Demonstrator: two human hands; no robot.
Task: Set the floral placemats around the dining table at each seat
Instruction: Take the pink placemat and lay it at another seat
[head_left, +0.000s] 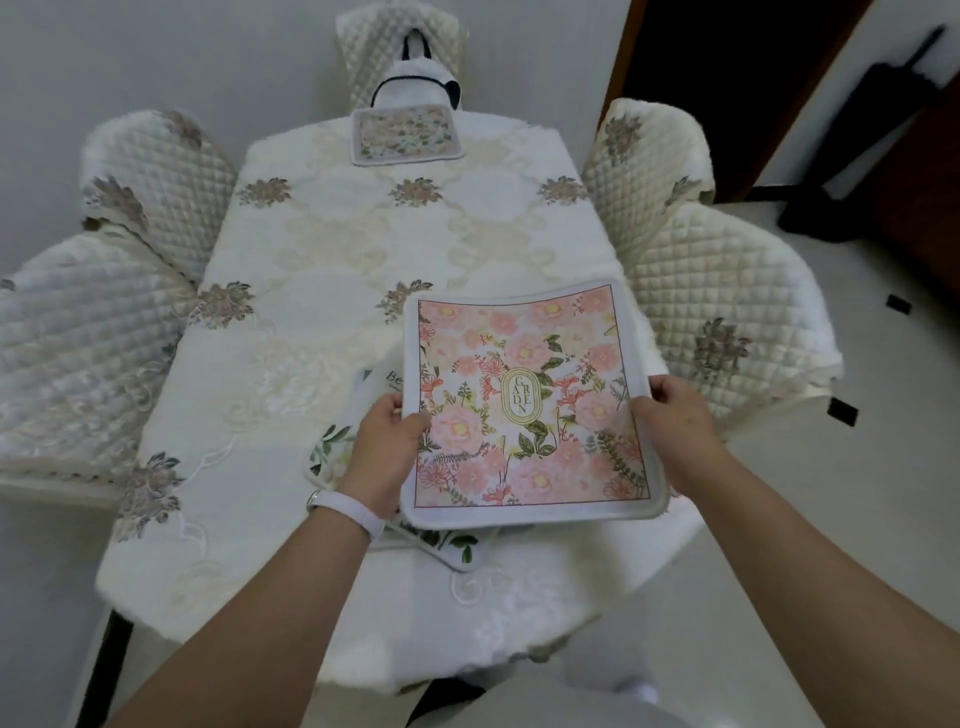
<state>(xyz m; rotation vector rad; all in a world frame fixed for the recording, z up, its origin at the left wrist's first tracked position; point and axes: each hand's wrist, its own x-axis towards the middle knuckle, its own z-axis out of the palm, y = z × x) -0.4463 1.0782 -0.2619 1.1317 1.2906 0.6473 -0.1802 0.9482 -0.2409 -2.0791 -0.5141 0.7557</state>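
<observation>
Underneath, pink placemat (530, 400) hides most of stack (332, 447)

Both bare forearms extended forward and converged toward the centre. The left hand (387, 441) was closed on the left edge of the pink floral fabric placemat (524, 400), thumb on top and fingers underneath. The right hand (670, 415) gripped the right edge likewise. A white band (347, 512) encircled the left wrist.
</observation>
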